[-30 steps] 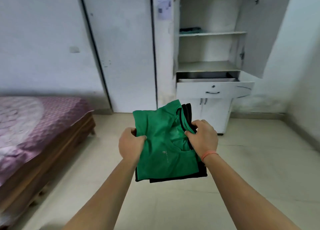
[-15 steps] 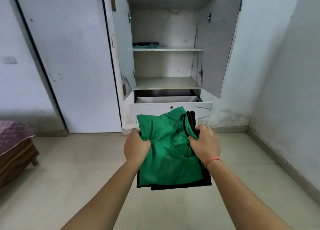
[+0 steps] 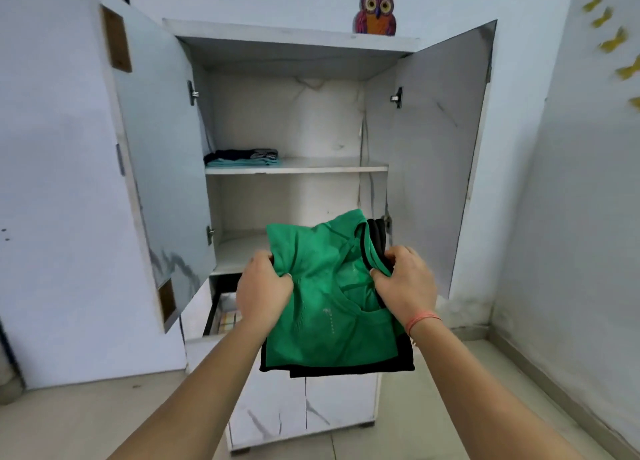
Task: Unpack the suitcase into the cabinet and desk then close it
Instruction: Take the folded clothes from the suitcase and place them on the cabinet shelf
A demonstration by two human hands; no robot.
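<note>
Left grip (image 3: 265, 289) and right grip (image 3: 403, 286) hold green shirt (image 3: 311, 324) lengthwise, collar (image 3: 362, 246) toward cabinet (image 3: 277, 34).

green shirt (image 3: 311, 307) over black cloth (image 3: 353, 367); white marbled cabinet (image 3: 291, 36); purple-orange owl (image 3: 375, 9); yellow wall shapes (image 3: 611, 40).

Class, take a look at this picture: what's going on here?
A person faces an open white cabinet, both doors swung wide. The left hand and right hand each grip a side of a folded green shirt stacked on a black garment, held up before the cabinet. A small pile of folded clothes already lies on the upper shelf, and the drawer below is pulled out.
</note>
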